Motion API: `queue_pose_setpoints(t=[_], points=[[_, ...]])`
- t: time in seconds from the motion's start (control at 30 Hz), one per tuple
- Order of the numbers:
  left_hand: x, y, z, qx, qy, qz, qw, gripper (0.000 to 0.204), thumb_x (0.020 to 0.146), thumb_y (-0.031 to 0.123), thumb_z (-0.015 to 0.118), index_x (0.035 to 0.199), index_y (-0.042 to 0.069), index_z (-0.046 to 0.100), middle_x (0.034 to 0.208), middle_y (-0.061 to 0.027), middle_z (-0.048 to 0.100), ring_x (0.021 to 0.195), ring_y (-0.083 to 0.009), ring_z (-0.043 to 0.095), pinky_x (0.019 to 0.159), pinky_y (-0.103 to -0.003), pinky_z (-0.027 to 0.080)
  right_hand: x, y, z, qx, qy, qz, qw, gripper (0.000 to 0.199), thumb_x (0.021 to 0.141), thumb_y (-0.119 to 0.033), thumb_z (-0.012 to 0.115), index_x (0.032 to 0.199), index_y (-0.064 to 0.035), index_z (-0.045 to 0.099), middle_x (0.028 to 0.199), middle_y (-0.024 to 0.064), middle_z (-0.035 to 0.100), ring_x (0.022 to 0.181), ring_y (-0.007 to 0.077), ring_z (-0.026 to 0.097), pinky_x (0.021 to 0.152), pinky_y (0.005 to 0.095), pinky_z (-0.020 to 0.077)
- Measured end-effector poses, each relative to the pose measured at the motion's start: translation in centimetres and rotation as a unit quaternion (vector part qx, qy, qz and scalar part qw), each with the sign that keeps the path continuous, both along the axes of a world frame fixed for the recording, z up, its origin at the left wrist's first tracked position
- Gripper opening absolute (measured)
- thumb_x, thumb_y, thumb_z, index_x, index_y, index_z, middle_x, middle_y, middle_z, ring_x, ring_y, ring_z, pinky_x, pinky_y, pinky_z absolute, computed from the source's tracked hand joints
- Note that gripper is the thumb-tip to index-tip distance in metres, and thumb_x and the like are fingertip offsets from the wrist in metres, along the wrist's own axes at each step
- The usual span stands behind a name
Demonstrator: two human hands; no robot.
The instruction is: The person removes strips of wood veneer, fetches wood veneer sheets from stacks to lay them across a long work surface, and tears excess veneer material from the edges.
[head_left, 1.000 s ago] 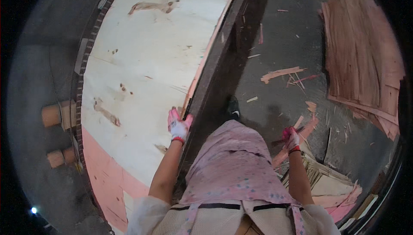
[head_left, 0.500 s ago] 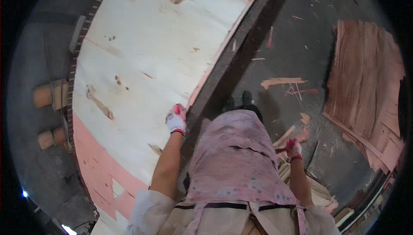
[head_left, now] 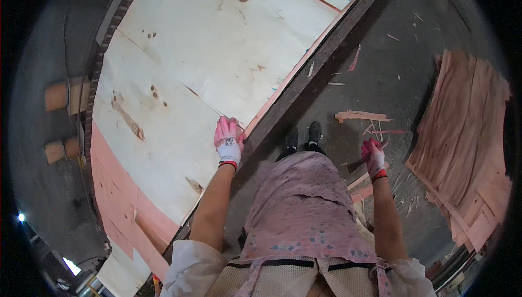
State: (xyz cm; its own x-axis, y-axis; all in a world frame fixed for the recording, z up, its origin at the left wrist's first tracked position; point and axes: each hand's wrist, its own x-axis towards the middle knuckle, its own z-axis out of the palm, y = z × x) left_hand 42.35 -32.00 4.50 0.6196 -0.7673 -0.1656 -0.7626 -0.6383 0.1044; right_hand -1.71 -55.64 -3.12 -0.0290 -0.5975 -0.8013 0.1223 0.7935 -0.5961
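Note:
My left hand (head_left: 229,142), in a white glove with pink fingers, lies with its fingers stretched out on a pale veneer sheet (head_left: 201,71), close to the sheet's right edge. By its fingertips runs a thin split in the veneer. My right hand (head_left: 374,158), gloved the same way, is held over the floor to the right of my apron. Its fingers are closed around a dark, flat blade-like tool (head_left: 356,165), whose exact kind I cannot make out. Pinkish veneer (head_left: 111,174) shows past the pale sheet at the lower left.
A dark beam (head_left: 321,60) borders the stack on the right. Brown veneer sheets (head_left: 462,139) lie piled on the floor at far right. Wood scraps (head_left: 361,116) are scattered near my shoes (head_left: 314,132). Small wooden blocks (head_left: 56,97) stand beyond the stack's left side.
My left hand has shifted slightly up along the sheet, its fingers now straighter. My right hand has moved forward, away from my body, with the dark tool. The view has shifted somewhat.

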Motion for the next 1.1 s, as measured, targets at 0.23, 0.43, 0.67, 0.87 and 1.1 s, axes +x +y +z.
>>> queue_pose_setpoints(t=[0.23, 0.43, 0.67, 0.87, 1.1], points=[[0.1, 1.4, -0.1, -0.063, 0.009, 0.024, 0.998, 0.043, 0.068, 0.003, 0.063, 0.109, 0.008, 0.051, 0.124, -0.0161, 0.043, 0.114, -0.0340, 0.047, 0.092, -0.038, 0.045, 1.0, 1.8, -1.5, -0.005, 0.051, 0.123, 0.991, 0.018, 0.089, -0.013, 0.059, 0.106, -0.0088, 0.058, 0.083, 0.0001, 0.059, 0.065, 0.0114, 0.053, 0.055, 0.0247, 0.0423], [-0.9, 4.0, -2.7, -0.307, 0.024, 0.139, 0.941, 0.051, 0.078, -0.005, 0.052, 0.128, 0.005, 0.043, 0.136, -0.0170, 0.041, 0.126, -0.0325, 0.042, 0.102, -0.036, 0.039, 2.8, 3.6, -1.1, -0.031, 0.158, 0.240, 0.957, 0.029, 0.086, -0.013, 0.061, 0.114, -0.0097, 0.055, 0.087, 0.0010, 0.062, 0.067, 0.0114, 0.057, 0.054, 0.0260, 0.0457], [-1.9, 5.6, -3.2, -0.433, 0.214, 0.318, 0.816, 0.061, 0.086, -0.004, 0.050, 0.141, -0.001, 0.025, 0.143, -0.0165, 0.032, 0.133, -0.0258, 0.032, 0.107, -0.035, 0.031, 27.1, 7.6, 9.1, -0.228, 0.005, 0.610, 0.759, 0.054, 0.080, -0.022, 0.068, 0.127, -0.0070, 0.047, 0.114, 0.0096, 0.060, 0.098, 0.0236, 0.062, 0.083, 0.0319, 0.0481], [-2.1, 5.3, -1.4, -0.474, 0.228, 0.343, 0.778, 0.060, 0.085, -0.003, 0.051, 0.140, -0.002, 0.026, 0.142, -0.0167, 0.034, 0.133, -0.0259, 0.033, 0.107, -0.036, 0.032, 39.0, 13.2, 6.3, -0.580, 0.101, 0.653, 0.476, 0.071, 0.068, -0.029, 0.072, 0.127, -0.0074, 0.039, 0.121, 0.0112, 0.050, 0.094, 0.0290, 0.060, 0.073, 0.0424, 0.0470], [-1.4, 6.9, 0.3, -0.427, 0.169, 0.354, 0.815, 0.058, 0.083, -0.002, 0.058, 0.136, -0.003, 0.035, 0.135, -0.0177, 0.043, 0.124, -0.0263, 0.044, 0.102, -0.035, 0.039, 39.7, 12.9, 1.8, -0.561, 0.112, 0.757, 0.315, 0.058, 0.071, -0.021, 0.064, 0.123, -0.0147, 0.039, 0.113, 0.0092, 0.052, 0.092, 0.0290, 0.059, 0.076, 0.0427, 0.0430]])
